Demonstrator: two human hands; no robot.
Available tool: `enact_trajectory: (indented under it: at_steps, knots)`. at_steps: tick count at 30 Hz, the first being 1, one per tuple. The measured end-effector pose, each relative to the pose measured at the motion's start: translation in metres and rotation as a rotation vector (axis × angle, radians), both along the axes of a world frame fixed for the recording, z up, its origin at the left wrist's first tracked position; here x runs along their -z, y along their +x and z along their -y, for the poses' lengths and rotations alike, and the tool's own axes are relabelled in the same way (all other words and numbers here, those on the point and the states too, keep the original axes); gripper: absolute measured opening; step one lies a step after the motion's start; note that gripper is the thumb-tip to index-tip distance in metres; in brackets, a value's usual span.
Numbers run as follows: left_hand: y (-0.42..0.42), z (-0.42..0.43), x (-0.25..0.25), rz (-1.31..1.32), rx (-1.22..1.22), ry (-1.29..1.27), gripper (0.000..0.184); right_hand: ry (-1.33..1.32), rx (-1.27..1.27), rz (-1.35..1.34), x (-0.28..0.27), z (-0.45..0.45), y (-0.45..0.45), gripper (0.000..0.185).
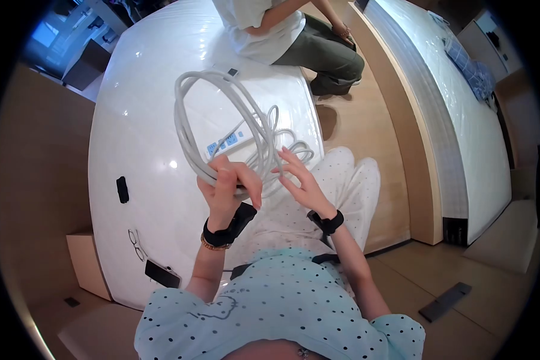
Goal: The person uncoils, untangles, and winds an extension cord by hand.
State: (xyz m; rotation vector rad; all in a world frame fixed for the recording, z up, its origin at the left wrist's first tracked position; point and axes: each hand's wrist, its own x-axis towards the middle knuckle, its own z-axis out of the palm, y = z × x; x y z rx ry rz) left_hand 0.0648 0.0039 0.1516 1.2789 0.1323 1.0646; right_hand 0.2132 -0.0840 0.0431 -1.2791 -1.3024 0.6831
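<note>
Left hand (222, 185) clasps coiled cable (185, 129); right hand (307, 187), loosely open, touches it near the mattress (144, 120)'s right edge. A black label (455, 231) is too small to read.

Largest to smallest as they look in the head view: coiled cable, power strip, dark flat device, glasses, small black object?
1. Coiled cable, partly because it's held nearer the camera
2. Power strip
3. Dark flat device
Glasses and small black object look too alike to rank.
</note>
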Motion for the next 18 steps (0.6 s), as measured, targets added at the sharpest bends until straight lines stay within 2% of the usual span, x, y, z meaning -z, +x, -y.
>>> enact_trajectory:
  at_steps: [2, 3, 5, 9, 12, 16, 18]
  knots:
    - [0.000, 0.000, -0.003, 0.011, -0.047, 0.047, 0.030, -0.014, -0.035, -0.010, -0.001, -0.002, 0.001, 0.017]
    - [-0.002, -0.003, -0.004, -0.077, -0.060, 0.076, 0.027, -0.027, -0.059, -0.028, -0.004, -0.002, 0.003, 0.016]
    - [-0.006, -0.008, -0.002, -0.253, -0.085, 0.127, 0.023, 0.045, -0.028, 0.093, -0.013, 0.001, 0.008, 0.015]
    - [0.003, -0.008, 0.015, -0.414, -0.064, 0.087, 0.016, 0.077, -0.003, 0.258, -0.028, 0.004, 0.007, 0.014]
    - [0.014, -0.007, 0.022, -0.537, -0.176, 0.320, 0.017, 0.153, -0.018, 0.320, -0.032, 0.002, 0.005, 0.014]
    - [0.009, -0.007, 0.017, -0.707, -0.083, 0.271, 0.015, 0.134, -0.036, 0.324, -0.035, 0.001, 0.008, 0.010]
    - [0.011, -0.013, 0.016, -0.700, -0.157, 0.593, 0.014, 0.120, -0.069, 0.328, -0.043, 0.001, 0.010, 0.007]
